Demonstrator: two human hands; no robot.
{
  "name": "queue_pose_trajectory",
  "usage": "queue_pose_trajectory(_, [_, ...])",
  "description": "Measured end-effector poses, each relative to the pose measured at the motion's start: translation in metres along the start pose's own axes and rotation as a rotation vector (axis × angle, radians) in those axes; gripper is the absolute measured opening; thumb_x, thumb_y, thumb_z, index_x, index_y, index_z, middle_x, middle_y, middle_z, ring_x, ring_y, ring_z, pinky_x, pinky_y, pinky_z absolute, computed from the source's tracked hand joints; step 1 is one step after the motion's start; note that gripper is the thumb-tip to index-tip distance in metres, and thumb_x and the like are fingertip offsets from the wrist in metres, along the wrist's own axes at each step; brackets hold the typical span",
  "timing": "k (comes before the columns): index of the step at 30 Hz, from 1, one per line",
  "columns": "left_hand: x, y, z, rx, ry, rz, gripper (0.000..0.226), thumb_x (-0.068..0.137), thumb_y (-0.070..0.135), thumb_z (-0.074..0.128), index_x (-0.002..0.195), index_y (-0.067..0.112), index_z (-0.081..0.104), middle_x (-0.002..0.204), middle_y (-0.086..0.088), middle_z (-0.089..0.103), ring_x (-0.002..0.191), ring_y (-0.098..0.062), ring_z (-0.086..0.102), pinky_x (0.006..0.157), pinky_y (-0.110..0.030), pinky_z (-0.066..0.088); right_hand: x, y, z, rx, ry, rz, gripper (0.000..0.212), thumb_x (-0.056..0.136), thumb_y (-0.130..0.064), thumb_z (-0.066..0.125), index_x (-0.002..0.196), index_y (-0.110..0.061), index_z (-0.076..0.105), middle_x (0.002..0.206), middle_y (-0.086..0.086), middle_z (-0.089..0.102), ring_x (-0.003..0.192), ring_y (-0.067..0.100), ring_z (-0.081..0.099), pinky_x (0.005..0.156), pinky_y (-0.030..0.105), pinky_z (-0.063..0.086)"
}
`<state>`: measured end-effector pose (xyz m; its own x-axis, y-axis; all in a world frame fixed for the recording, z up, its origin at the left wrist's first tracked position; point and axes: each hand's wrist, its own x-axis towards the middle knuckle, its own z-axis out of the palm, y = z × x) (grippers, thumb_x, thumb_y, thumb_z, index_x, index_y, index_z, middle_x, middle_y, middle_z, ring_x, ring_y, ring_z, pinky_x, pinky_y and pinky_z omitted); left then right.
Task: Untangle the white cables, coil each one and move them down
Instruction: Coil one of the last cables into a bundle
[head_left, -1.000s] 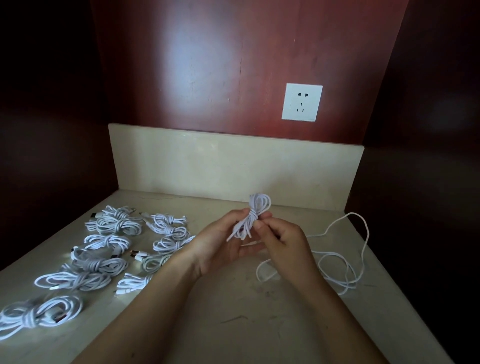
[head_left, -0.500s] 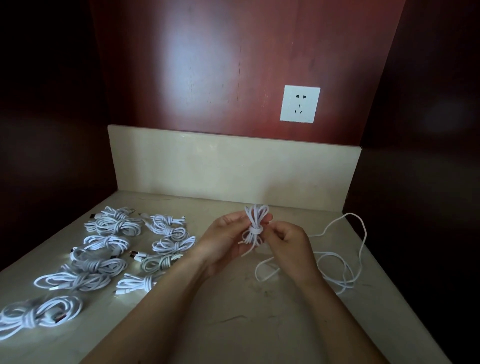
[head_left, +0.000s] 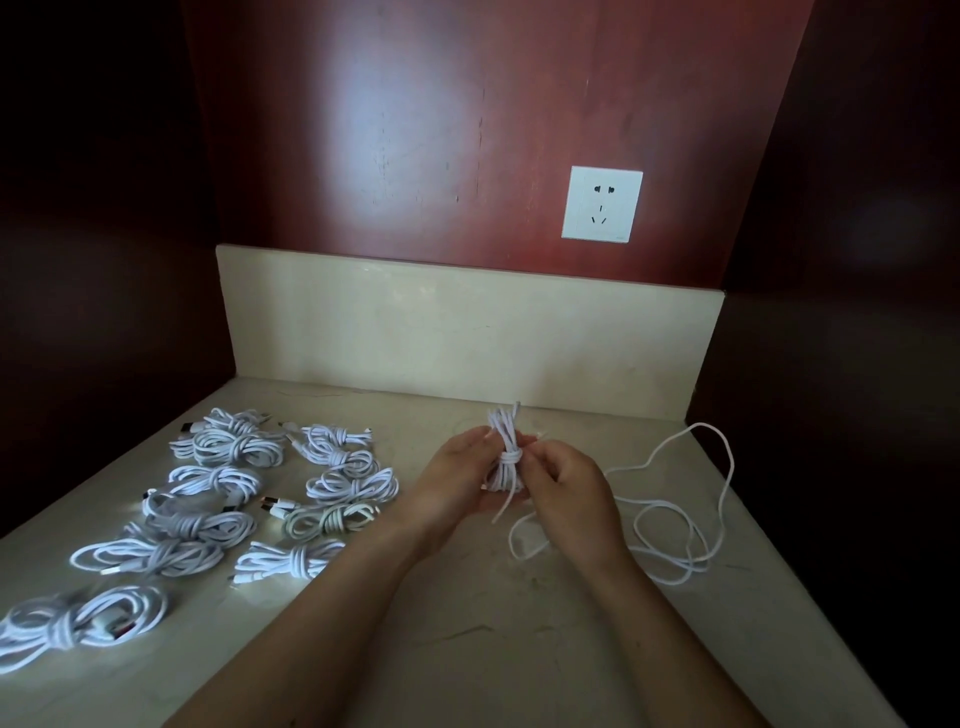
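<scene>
The coiled cable (head_left: 506, 457) is held upright at centre frame, gripped by the left hand (head_left: 457, 480) and pinched at its knot by the right hand (head_left: 569, 486) — finished coils (head_left: 208, 519) are laid lower left.

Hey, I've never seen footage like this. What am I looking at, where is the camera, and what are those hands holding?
There is no machine here. These are a person's two bare hands, filmed by one wide-angle camera worn on their head, looking forward and down. The left hand and right hand together hold a small cable bundle, wound up and wrapped around its middle. To the right, a loose cable sprawls on the pale stone counter. At the left lie finished coils in rows. A wall socket sits on the red panel behind.
</scene>
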<state>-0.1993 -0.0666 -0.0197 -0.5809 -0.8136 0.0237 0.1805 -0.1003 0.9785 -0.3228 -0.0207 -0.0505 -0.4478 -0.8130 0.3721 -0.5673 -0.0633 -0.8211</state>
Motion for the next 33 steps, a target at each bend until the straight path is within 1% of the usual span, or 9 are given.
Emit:
queue_pose_trajectory(2, [-0.001,0.000,-0.001,-0.010,0.022,0.017,0.030,0.104,0.023,0.043,0.109,0.006,0.067,0.094,-0.009,0.072,0.075,-0.014,0.070,0.062,-0.027,0.057,-0.003,-0.004,0.001,0.066,0.031,0.015,0.014,0.077,-0.044,0.052,0.089,-0.040,0.060,0.080,-0.010,0.073,0.073,0.013,0.070,0.073,0.043,0.056])
queue_pose_trajectory(6, [-0.001,-0.003,-0.001,0.214,0.077,0.128,0.025,0.102,0.027,0.048,0.090,0.010,0.063,0.078,-0.004,0.067,0.065,-0.007,0.065,0.060,-0.029,0.055,-0.009,-0.015,0.000,0.155,0.034,-0.007,0.033,0.070,-0.060,0.045,0.095,-0.039,0.054,0.078,-0.004,0.072,0.072,0.015,0.071,0.074,0.046,0.056])
queue_pose_trajectory(10, [0.001,-0.006,-0.001,0.362,0.134,0.210,0.023,0.097,0.028,0.057,0.089,0.006,0.060,0.074,0.002,0.061,0.056,0.002,0.058,0.054,-0.017,0.046,-0.010,-0.017,0.000,0.086,0.034,-0.049,0.047,0.076,-0.073,0.043,0.094,-0.031,0.054,0.069,-0.005,0.068,0.067,0.013,0.066,0.069,0.042,0.055])
queue_pose_trajectory(16, [-0.004,0.002,0.002,0.276,0.071,0.217,0.014,0.096,0.016,0.060,0.089,0.004,0.062,0.072,-0.003,0.064,0.054,-0.001,0.061,0.051,-0.014,0.044,-0.006,-0.014,0.000,0.228,-0.004,-0.019,0.030,0.083,-0.060,0.047,0.093,-0.035,0.060,0.086,-0.005,0.070,0.085,0.019,0.069,0.080,0.053,0.055])
queue_pose_trajectory(18, [-0.005,0.005,-0.001,0.244,0.024,0.148,0.007,0.094,0.010,0.060,0.092,0.007,0.066,0.074,-0.002,0.068,0.059,-0.003,0.064,0.054,-0.016,0.049,-0.005,-0.014,-0.001,0.249,-0.009,-0.022,0.025,0.085,-0.054,0.049,0.092,-0.034,0.063,0.086,-0.008,0.070,0.084,0.016,0.069,0.079,0.049,0.056])
queue_pose_trajectory(22, [-0.006,0.007,-0.007,0.188,-0.053,0.014,0.012,0.089,0.009,0.066,0.100,0.013,0.070,0.086,-0.001,0.073,0.079,-0.012,0.068,0.075,-0.032,0.058,-0.003,-0.011,-0.004,0.266,-0.003,-0.018,0.014,0.100,-0.024,0.053,0.095,-0.030,0.064,0.082,-0.015,0.070,0.075,0.006,0.067,0.072,0.037,0.053])
queue_pose_trajectory(25, [-0.004,0.005,-0.006,0.187,-0.012,0.029,0.009,0.091,0.008,0.063,0.099,0.010,0.066,0.082,-0.001,0.072,0.075,-0.012,0.068,0.072,-0.030,0.057,-0.004,-0.011,-0.005,0.293,-0.016,0.016,0.007,0.099,-0.024,0.055,0.101,-0.028,0.061,0.082,-0.006,0.073,0.076,0.011,0.071,0.073,0.037,0.057])
queue_pose_trajectory(29, [0.002,0.003,-0.012,0.189,0.103,0.048,0.009,0.090,0.009,0.063,0.099,0.010,0.065,0.086,-0.006,0.071,0.074,-0.013,0.065,0.067,-0.028,0.054,-0.006,-0.016,-0.005,0.386,-0.038,0.025,0.015,0.098,-0.003,0.048,0.101,-0.018,0.051,0.057,-0.008,0.060,0.046,0.003,0.050,0.049,0.018,0.039])
queue_pose_trajectory(33, [0.005,0.002,-0.015,0.157,0.138,0.055,0.006,0.090,0.008,0.064,0.092,0.014,0.065,0.078,-0.003,0.070,0.069,-0.013,0.063,0.066,-0.028,0.054,-0.005,-0.026,-0.010,0.501,-0.056,0.075,0.016,0.093,0.006,0.051,0.088,-0.009,0.054,0.062,0.009,0.057,0.045,0.010,0.046,0.040,0.019,0.034])
